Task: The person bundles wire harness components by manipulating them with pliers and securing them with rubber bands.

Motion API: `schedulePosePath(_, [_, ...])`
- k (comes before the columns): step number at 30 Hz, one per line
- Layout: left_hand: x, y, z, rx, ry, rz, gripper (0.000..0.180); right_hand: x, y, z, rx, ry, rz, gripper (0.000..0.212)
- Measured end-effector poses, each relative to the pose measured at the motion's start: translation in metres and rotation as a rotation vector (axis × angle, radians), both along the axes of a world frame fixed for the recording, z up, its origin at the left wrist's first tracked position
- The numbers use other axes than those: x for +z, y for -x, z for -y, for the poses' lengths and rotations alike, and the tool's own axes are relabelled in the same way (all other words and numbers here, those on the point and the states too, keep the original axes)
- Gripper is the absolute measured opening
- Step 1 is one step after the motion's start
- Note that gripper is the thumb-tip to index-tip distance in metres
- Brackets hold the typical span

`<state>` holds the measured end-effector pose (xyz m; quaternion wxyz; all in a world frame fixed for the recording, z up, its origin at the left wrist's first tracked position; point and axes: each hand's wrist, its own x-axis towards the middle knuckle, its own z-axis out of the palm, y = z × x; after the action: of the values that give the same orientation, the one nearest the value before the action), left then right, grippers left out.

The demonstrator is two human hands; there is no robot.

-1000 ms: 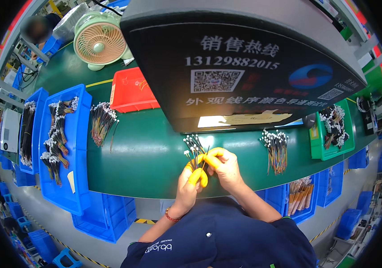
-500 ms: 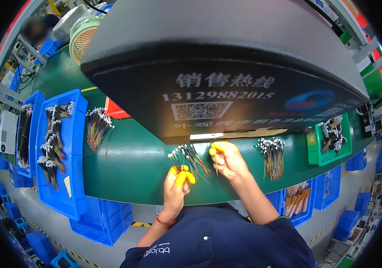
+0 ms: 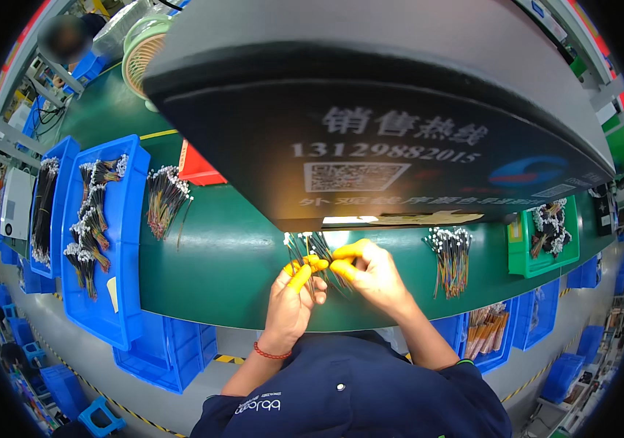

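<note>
A: Grip status?

B: Left hand [image 3: 291, 301]: grip pinches a few thin wires [image 3: 291, 252], white connectors pointing away from the wearer. Yellow covers on the fingers. Right hand [image 3: 381, 279]: thumb and index at the loose wires [image 3: 320, 243], close together. Can't tell if it pinches one or only touches.

A: Where's the loose lot?

B: Just right of the left grip, between both hands, over the green surface [image 3: 209, 285]. Partly hidden by fingers.

A: What's changed?

B: Right grip no longer stands apart from the loose wires; it's in beside the left grip now. Left grip stays on its bunch. My read: left serves as holder, right does the picking, and the loose group isn't used up.

A: Further out?

B: Dark machine [image 3: 407, 87] looms just beyond both grips. Right of the right grip: a fanned wire bundle [image 3: 449, 266], then a green bin [image 3: 545, 266] with more bundles. Well left of the left grip: another wire bundle [image 3: 166, 203], then a blue tray [image 3: 126, 252] holding several bunches. Red bin [image 3: 201, 172] sits beyond that left bundle, partly behind the machine.

A: Anything lower?

B: Blue crates [image 3: 162, 358] under the surface edge, left of and nearer the wearer than the left grip.
</note>
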<state>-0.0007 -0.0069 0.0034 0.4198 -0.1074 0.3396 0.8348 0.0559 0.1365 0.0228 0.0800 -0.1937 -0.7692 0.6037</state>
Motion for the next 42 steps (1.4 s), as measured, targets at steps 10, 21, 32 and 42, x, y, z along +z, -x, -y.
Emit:
schedulePosePath(10, [-0.005,-0.015,-0.009,-0.046,0.045,-0.134,0.018,-0.014,-0.008,0.018,-0.013,0.608,-0.068,0.013])
schedulePosePath(21, [0.002,-0.007,0.001,-0.010,0.219,-0.246,0.018,-0.009,-0.006,-0.004,-0.180,1.116,0.006,0.009])
schedulePosePath(32, [0.002,-0.007,0.005,0.053,0.275,-0.335,0.011,-0.027,0.014,-0.030,-0.205,1.386,-0.013,0.011])
schedulePosePath(42, [0.008,-0.012,-0.009,-0.033,0.263,-0.317,0.009,-0.014,0.011,-0.003,-0.001,0.269,0.002,0.020])
